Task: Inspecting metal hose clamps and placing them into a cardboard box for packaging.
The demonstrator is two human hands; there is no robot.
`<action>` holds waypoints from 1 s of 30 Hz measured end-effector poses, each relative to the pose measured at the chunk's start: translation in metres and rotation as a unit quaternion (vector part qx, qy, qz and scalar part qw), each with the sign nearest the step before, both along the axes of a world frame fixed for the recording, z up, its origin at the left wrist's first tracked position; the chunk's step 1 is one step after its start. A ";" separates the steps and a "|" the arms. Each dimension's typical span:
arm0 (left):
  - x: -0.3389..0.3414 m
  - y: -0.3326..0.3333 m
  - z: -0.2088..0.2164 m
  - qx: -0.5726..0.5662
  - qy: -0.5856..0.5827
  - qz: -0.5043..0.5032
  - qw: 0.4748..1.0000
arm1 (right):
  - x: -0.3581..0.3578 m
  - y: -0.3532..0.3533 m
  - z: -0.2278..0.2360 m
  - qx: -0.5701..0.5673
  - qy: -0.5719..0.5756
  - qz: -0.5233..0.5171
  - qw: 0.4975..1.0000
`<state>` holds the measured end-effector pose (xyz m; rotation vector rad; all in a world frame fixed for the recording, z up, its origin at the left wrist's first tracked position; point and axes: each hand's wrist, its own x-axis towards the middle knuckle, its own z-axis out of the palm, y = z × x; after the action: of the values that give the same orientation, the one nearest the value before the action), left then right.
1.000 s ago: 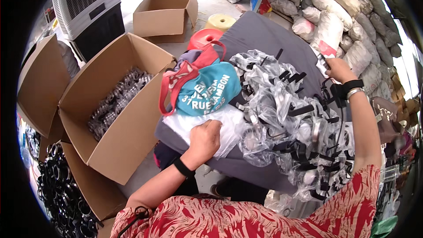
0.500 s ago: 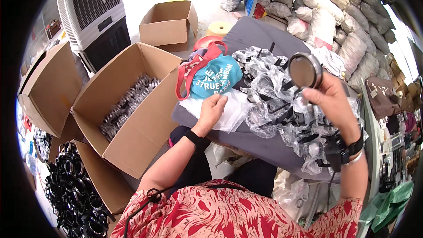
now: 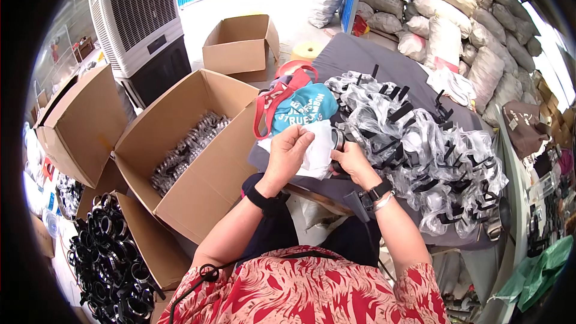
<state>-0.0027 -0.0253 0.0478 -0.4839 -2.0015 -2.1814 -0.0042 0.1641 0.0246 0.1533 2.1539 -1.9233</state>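
Observation:
My left hand (image 3: 289,155) is closed in a pinch at the edge of a thin white plastic bag (image 3: 318,147), held up over the near edge of the grey-covered table. Just to its right, my right hand (image 3: 355,163) grips a round dark piece with a shiny metal rim (image 3: 339,139), brought up against the bag. Most of this piece is hidden by my fingers and the plastic. Behind the hands lies a turquoise cloth bag (image 3: 305,108) with red straps. Right of them spreads a heap of pieces in clear plastic (image 3: 414,144), black handles sticking out.
An open cardboard box (image 3: 204,174) with plastic-wrapped pieces stands left of the table. Nearer, black ring-shaped parts (image 3: 111,258) are heaped. Another carton (image 3: 234,54) and an air cooler (image 3: 138,18) stand behind. Stuffed sacks (image 3: 444,36) are piled at the far right.
My right hand has brought the round piece from above the wrapped heap leftward and down to the white bag. My left hand now holds the bag up. The view has shifted slightly.

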 end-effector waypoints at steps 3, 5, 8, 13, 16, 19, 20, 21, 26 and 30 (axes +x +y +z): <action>0.012 -0.005 0.017 0.018 0.060 0.006 0.998 | 0.017 -0.001 0.012 -0.076 0.033 -0.041 0.996; 0.012 -0.005 0.017 0.009 0.066 0.020 0.998 | 0.034 0.005 0.025 -0.192 0.118 -0.068 0.972; 0.015 0.006 0.015 0.002 0.054 0.026 0.998 | 0.077 0.013 0.049 -0.389 0.209 -0.054 0.895; 0.028 0.045 0.016 0.057 0.055 -0.051 0.996 | 0.117 0.013 0.051 -0.340 0.181 0.024 0.922; 0.043 0.058 0.025 0.104 0.033 -0.112 0.988 | 0.121 0.007 0.042 -0.350 0.203 0.001 0.914; 0.044 0.055 0.025 0.079 -0.017 -0.079 0.994 | 0.126 0.008 0.047 -0.381 0.197 -0.065 0.901; 0.045 0.054 0.026 0.078 -0.018 -0.078 0.994 | 0.125 0.012 0.047 -0.338 0.197 -0.048 0.919; 0.048 0.053 0.028 0.077 0.013 -0.074 0.994 | 0.125 0.015 0.046 -0.294 0.196 -0.030 0.935; 0.052 0.044 0.024 -0.092 0.211 0.030 0.973 | 0.125 0.014 0.055 0.002 0.243 -0.036 0.969; 0.059 0.042 0.024 -0.124 0.317 0.066 0.938 | 0.123 0.010 0.063 0.183 0.302 -0.019 0.935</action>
<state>0.0565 0.0164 0.0719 -0.9162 -1.8585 -1.4361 0.1191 0.1740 0.0880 -0.3867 2.9097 -1.7160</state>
